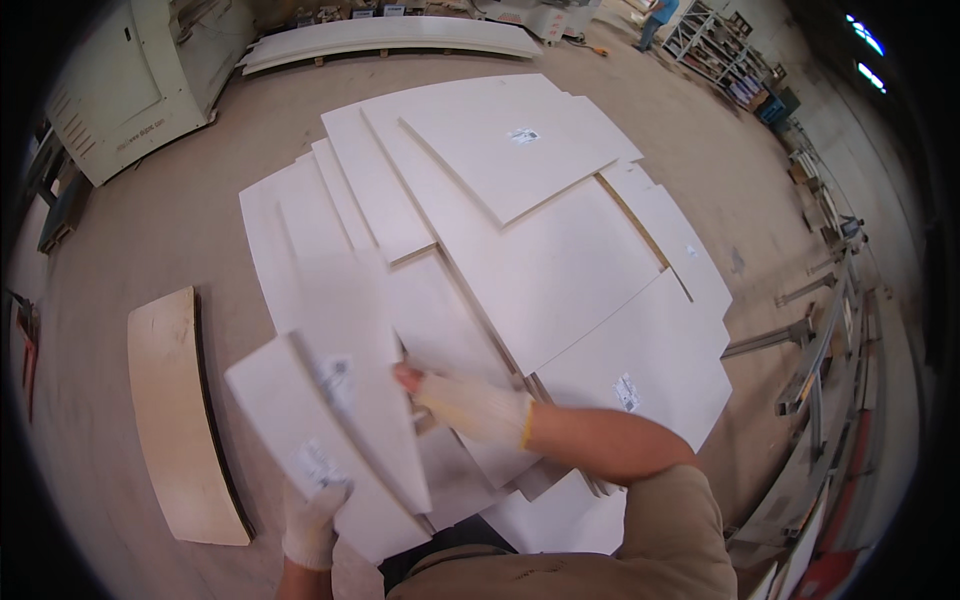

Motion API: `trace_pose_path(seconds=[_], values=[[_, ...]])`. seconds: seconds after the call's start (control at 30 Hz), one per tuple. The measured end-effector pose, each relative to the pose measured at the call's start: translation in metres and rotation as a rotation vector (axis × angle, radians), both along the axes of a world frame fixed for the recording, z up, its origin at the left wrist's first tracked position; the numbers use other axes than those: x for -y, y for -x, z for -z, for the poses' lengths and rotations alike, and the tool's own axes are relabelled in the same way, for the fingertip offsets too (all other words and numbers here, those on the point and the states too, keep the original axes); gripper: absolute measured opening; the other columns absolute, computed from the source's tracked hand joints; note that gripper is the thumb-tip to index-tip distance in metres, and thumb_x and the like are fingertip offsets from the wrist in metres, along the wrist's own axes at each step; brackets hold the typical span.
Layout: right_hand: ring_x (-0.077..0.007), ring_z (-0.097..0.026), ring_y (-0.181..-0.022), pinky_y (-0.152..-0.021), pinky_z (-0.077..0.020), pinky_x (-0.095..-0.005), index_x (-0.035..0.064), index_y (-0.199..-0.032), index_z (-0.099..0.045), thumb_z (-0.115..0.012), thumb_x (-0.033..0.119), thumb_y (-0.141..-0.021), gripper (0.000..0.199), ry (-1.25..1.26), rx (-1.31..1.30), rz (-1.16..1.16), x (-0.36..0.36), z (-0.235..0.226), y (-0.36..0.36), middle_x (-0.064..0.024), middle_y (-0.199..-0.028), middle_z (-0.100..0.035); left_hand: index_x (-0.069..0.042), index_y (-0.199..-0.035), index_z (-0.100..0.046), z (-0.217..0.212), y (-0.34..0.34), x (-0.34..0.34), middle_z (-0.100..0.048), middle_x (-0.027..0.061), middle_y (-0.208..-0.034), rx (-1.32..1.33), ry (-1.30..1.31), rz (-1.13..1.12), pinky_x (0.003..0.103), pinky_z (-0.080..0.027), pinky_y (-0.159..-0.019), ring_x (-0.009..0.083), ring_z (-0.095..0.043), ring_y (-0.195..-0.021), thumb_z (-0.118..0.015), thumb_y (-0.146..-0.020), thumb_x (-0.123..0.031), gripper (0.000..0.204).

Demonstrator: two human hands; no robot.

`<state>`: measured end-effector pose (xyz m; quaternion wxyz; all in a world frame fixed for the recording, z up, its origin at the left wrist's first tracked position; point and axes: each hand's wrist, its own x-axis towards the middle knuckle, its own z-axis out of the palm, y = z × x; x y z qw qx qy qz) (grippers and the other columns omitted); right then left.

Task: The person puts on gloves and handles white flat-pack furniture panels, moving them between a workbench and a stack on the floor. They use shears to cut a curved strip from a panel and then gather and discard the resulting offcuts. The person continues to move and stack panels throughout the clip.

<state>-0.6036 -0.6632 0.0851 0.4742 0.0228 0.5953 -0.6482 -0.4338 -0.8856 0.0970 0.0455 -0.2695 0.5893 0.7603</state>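
My left hand, in a white knit glove with grey fingertips, is closed on the near left edge of a narrow white panel with a printed label. Against that panel lies a longer white panel, also labelled and blurred at its far end. My right hand, in a white glove with a yellow cuff, is closed at the long panel's right edge; motion blurs it and its bare-looking fingertips. Both panels are tilted over the near left of a wide spread of stacked white panels.
A pale curved-looking board lies on the floor at left. A large white machine cabinet stands far left, beside a long low stack of white boards. Metal rails run along the right. A person in blue stands far off.
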Motion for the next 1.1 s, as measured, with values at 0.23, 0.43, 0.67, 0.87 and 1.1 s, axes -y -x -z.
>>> trace_pose_path(seconds=[0.23,0.43,0.67,0.87,1.1], values=[[-0.0216,-0.062,-0.116,-0.099,-0.0548,-0.0378,-0.0027,-0.143,-0.052,-0.052,0.044,-0.112,0.055,-0.044,-0.186,0.678,-0.076,-0.007,0.004,-0.0151,-0.127,-0.065,0.007,-0.141,-0.055,-0.024,0.121,-0.047,-0.069,0.0096,-0.123,-0.125,-0.089,0.467,0.031,-0.054,-0.094,0.0201,-0.068,-0.107,-0.069,-0.094,-0.02,0.056],[-0.0333,-0.066,-0.117,-0.102,-0.0544,-0.0447,-0.0014,-0.157,-0.039,-0.053,0.04,-0.11,0.064,-0.398,-0.537,1.01,-0.205,-0.008,0.077,-0.0222,-0.136,-0.063,0.005,-0.136,-0.061,-0.042,0.201,-0.085,-0.069,0.0072,-0.117,-0.054,-0.173,0.464,0.032,-0.056,-0.086,0.0158,-0.067,-0.102,-0.067,-0.096,-0.02,0.048],[-0.0325,-0.066,-0.117,-0.095,-0.0581,-0.0454,0.0039,-0.161,-0.035,-0.058,0.034,-0.107,0.066,-0.303,-0.388,1.3,-0.327,-0.005,0.184,-0.0197,-0.145,-0.057,0.006,-0.142,-0.057,-0.048,0.281,-0.12,-0.068,0.0099,-0.129,-0.212,0.306,0.993,0.033,-0.051,-0.103,0.0203,-0.064,-0.119,-0.072,-0.087,-0.019,0.062],[-0.0336,-0.066,-0.121,-0.099,-0.0554,-0.0423,0.0014,-0.152,-0.047,-0.057,0.035,-0.108,0.056,-0.528,-0.436,1.174,-0.361,0.016,0.236,-0.0203,-0.145,-0.06,0.002,-0.134,-0.062,-0.043,0.325,-0.171,-0.066,0.0171,-0.117,-0.444,0.841,1.048,0.039,-0.049,-0.102,0.0274,-0.062,-0.108,-0.07,-0.088,-0.03,0.056],[-0.0369,-0.071,-0.112,-0.091,-0.056,-0.0435,-0.0022,-0.12,-0.071,-0.068,0.035,-0.095,0.045,-0.921,-0.528,0.968,-0.34,0.008,0.261,-0.0251,-0.119,-0.072,-0.005,-0.131,-0.061,-0.028,0.289,-0.186,-0.054,0.0184,-0.131,-0.899,1.509,0.853,0.049,-0.039,-0.114,0.0369,-0.045,-0.128,-0.072,-0.089,-0.042,0.057]])
